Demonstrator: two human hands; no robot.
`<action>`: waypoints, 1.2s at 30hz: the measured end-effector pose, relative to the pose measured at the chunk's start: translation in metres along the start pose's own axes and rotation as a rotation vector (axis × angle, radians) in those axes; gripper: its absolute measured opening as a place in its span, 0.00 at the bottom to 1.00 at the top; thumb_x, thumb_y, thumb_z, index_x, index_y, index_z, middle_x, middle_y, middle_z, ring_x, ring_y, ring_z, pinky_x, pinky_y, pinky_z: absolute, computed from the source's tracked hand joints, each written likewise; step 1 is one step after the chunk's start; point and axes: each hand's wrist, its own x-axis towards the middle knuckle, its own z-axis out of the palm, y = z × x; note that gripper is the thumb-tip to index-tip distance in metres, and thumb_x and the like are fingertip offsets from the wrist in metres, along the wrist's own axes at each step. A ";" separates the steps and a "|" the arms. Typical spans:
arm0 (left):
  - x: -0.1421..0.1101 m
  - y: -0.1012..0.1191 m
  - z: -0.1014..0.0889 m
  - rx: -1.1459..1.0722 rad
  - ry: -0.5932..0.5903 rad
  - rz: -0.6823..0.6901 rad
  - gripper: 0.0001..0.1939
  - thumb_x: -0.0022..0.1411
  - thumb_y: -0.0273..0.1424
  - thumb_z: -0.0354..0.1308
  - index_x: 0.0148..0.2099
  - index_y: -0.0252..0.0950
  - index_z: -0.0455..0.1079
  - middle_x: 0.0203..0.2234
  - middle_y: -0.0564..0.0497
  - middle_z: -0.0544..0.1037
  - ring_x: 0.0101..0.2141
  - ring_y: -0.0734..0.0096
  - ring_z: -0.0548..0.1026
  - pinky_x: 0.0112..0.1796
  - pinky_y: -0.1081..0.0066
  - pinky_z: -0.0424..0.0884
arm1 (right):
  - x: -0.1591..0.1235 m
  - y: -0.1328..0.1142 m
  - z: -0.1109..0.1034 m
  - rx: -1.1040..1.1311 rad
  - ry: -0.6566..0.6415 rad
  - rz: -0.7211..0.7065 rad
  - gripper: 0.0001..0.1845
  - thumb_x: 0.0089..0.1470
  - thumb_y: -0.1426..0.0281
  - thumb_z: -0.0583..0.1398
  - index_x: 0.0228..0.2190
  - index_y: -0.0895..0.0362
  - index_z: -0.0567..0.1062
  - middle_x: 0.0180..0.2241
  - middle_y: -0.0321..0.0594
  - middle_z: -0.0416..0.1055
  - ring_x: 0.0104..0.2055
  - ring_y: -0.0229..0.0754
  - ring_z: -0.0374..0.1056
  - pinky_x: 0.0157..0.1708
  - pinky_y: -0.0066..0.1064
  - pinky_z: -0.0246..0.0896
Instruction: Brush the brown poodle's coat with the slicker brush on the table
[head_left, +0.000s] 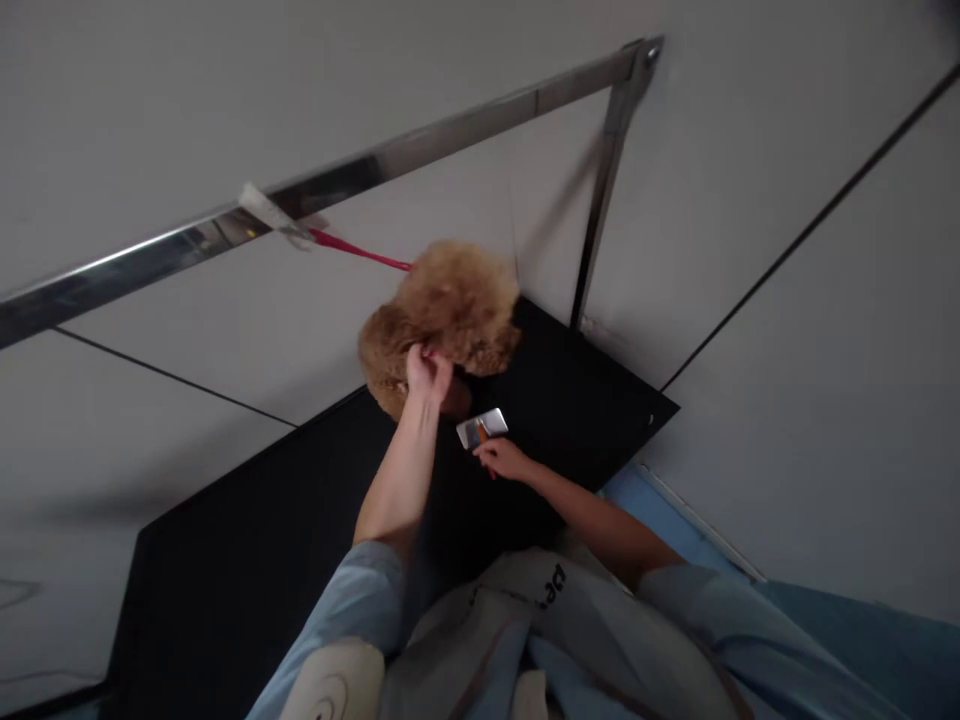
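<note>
Pale grey apron (pixel 600 610) with dark lettering fills the bottom centre of the frame, between light-blue sleeves (pixel 349 595). Beyond it, a smooth grey wall (pixel 787 280) crossed by thin dark lines takes up most of the view. A flat black tabletop (pixel 285 520) runs from the lower left up to the right of centre. Above it, a shiny square-section metal bar (pixel 450 135) slants from the left edge to the upper right, where it meets a metal upright (pixel 604 190) coming down to the tabletop's far edge.

The curly-coated, tan-brown dog (pixel 454 305) is at the centre of the frame, on the far side of the tabletop. The left hand (pixel 430 374) reaches up against its fur, fingers bent and drawn together; they are partly hidden, so whether they grip the coat I cannot tell. The right hand (pixel 502 458), lower and to the right, is closed lightly, thumb and fingers around the orange handle of a brush with a silver rectangular head (pixel 491 420). That head is tilted, just beside the dog's lower side; contact cannot be made out. Thin red strap (pixel 360 250) stretches from the dog to a whitish wrapping (pixel 266 208) around the bar, left of centre.
</note>
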 end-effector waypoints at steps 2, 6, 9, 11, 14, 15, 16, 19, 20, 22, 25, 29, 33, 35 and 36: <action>-0.017 0.014 -0.013 0.035 -0.037 0.147 0.10 0.54 0.36 0.54 0.24 0.37 0.61 0.20 0.55 0.71 0.29 0.76 0.73 0.41 0.73 0.69 | -0.027 0.012 0.004 -0.013 -0.032 0.015 0.16 0.53 0.78 0.53 0.37 0.64 0.79 0.22 0.36 0.73 0.19 0.31 0.64 0.23 0.21 0.58; -0.077 0.036 -0.055 0.292 -0.135 0.274 0.19 0.58 0.49 0.48 0.36 0.42 0.71 0.36 0.48 0.78 0.47 0.64 0.72 0.49 0.62 0.68 | -0.070 0.028 0.025 -0.038 -0.084 0.005 0.17 0.54 0.77 0.52 0.40 0.62 0.78 0.21 0.34 0.72 0.19 0.31 0.65 0.22 0.21 0.58; -0.126 0.044 -0.092 0.298 -0.090 0.221 0.22 0.60 0.52 0.44 0.39 0.44 0.72 0.38 0.49 0.78 0.47 0.62 0.73 0.46 0.59 0.71 | -0.082 0.028 0.034 -0.076 -0.138 -0.032 0.18 0.54 0.77 0.52 0.41 0.62 0.78 0.21 0.35 0.73 0.20 0.32 0.66 0.23 0.22 0.59; -0.148 0.052 -0.106 0.269 -0.050 0.145 0.18 0.60 0.48 0.50 0.36 0.42 0.72 0.36 0.48 0.78 0.43 0.65 0.74 0.43 0.65 0.74 | -0.084 0.017 0.037 -0.102 -0.197 -0.068 0.17 0.53 0.77 0.53 0.42 0.61 0.79 0.22 0.36 0.74 0.23 0.34 0.68 0.26 0.23 0.61; -0.158 0.076 -0.102 0.243 -0.021 0.115 0.11 0.60 0.39 0.55 0.31 0.39 0.71 0.29 0.49 0.77 0.33 0.72 0.74 0.32 0.75 0.73 | -0.075 -0.025 0.039 -0.173 -0.335 -0.255 0.16 0.53 0.76 0.54 0.40 0.59 0.80 0.29 0.40 0.78 0.31 0.36 0.72 0.35 0.26 0.64; -0.156 0.087 -0.096 0.207 0.002 0.169 0.12 0.61 0.38 0.53 0.29 0.39 0.70 0.26 0.51 0.75 0.28 0.75 0.73 0.28 0.77 0.71 | -0.068 -0.044 0.039 -0.204 -0.366 -0.359 0.16 0.54 0.76 0.55 0.40 0.59 0.80 0.33 0.41 0.79 0.34 0.37 0.73 0.39 0.27 0.64; -0.154 0.097 -0.087 0.186 0.029 0.214 0.14 0.62 0.38 0.52 0.27 0.38 0.68 0.23 0.52 0.74 0.25 0.77 0.71 0.25 0.79 0.70 | -0.060 -0.063 0.038 -0.213 -0.352 -0.465 0.16 0.54 0.76 0.55 0.39 0.58 0.80 0.37 0.42 0.79 0.39 0.38 0.73 0.43 0.28 0.63; -0.153 0.118 -0.060 0.202 0.059 0.275 0.15 0.57 0.31 0.56 0.19 0.35 0.62 0.14 0.56 0.67 0.17 0.83 0.64 0.21 0.83 0.65 | -0.041 -0.106 0.038 -0.168 -0.051 -0.587 0.15 0.56 0.73 0.55 0.42 0.57 0.79 0.44 0.42 0.77 0.45 0.39 0.72 0.48 0.30 0.61; -0.156 0.120 -0.052 0.224 0.043 0.302 0.17 0.54 0.29 0.58 0.16 0.34 0.59 0.12 0.57 0.63 0.15 0.84 0.63 0.22 0.83 0.65 | -0.040 -0.111 0.039 -0.167 0.011 -0.547 0.15 0.56 0.73 0.55 0.42 0.57 0.79 0.43 0.42 0.77 0.44 0.39 0.72 0.47 0.30 0.61; -0.167 0.118 -0.040 0.271 -0.016 0.357 0.19 0.48 0.27 0.60 0.13 0.34 0.55 0.09 0.57 0.59 0.14 0.84 0.62 0.23 0.82 0.66 | -0.050 -0.109 0.045 -0.182 0.004 -0.407 0.15 0.56 0.75 0.55 0.41 0.58 0.79 0.38 0.42 0.78 0.36 0.37 0.73 0.41 0.28 0.64; -0.185 0.114 -0.033 0.335 -0.134 0.435 0.17 0.42 0.26 0.61 0.10 0.35 0.57 0.07 0.56 0.61 0.16 0.81 0.65 0.25 0.79 0.67 | -0.074 -0.096 0.056 -0.202 -0.157 -0.279 0.14 0.54 0.78 0.55 0.35 0.61 0.80 0.23 0.37 0.76 0.20 0.33 0.68 0.28 0.25 0.64; -0.198 0.124 -0.031 0.368 -0.236 0.500 0.20 0.47 0.30 0.61 0.09 0.35 0.58 0.07 0.54 0.61 0.16 0.79 0.66 0.28 0.74 0.70 | -0.086 -0.109 0.057 -0.085 -0.011 -0.567 0.15 0.56 0.74 0.55 0.41 0.57 0.79 0.36 0.40 0.78 0.36 0.36 0.73 0.39 0.27 0.64; -0.203 0.149 -0.036 0.395 -0.179 0.529 0.28 0.58 0.36 0.55 0.08 0.36 0.55 0.05 0.53 0.55 0.13 0.78 0.63 0.25 0.73 0.68 | -0.092 -0.125 0.062 -0.090 -0.004 -0.596 0.14 0.55 0.75 0.56 0.39 0.58 0.80 0.37 0.42 0.78 0.39 0.38 0.72 0.43 0.29 0.63; -0.209 0.160 -0.041 0.430 -0.172 0.533 0.29 0.60 0.37 0.53 0.08 0.36 0.55 0.05 0.53 0.54 0.12 0.77 0.61 0.24 0.72 0.67 | -0.102 -0.131 0.066 -0.065 -0.085 -0.522 0.14 0.56 0.76 0.55 0.39 0.59 0.80 0.32 0.40 0.78 0.33 0.36 0.73 0.37 0.27 0.64; -0.212 0.164 -0.043 0.448 -0.181 0.542 0.29 0.60 0.38 0.53 0.08 0.36 0.56 0.05 0.53 0.53 0.12 0.77 0.61 0.24 0.71 0.67 | -0.106 -0.136 0.067 -0.048 -0.105 -0.529 0.14 0.56 0.75 0.55 0.40 0.59 0.79 0.31 0.39 0.78 0.32 0.36 0.72 0.36 0.26 0.64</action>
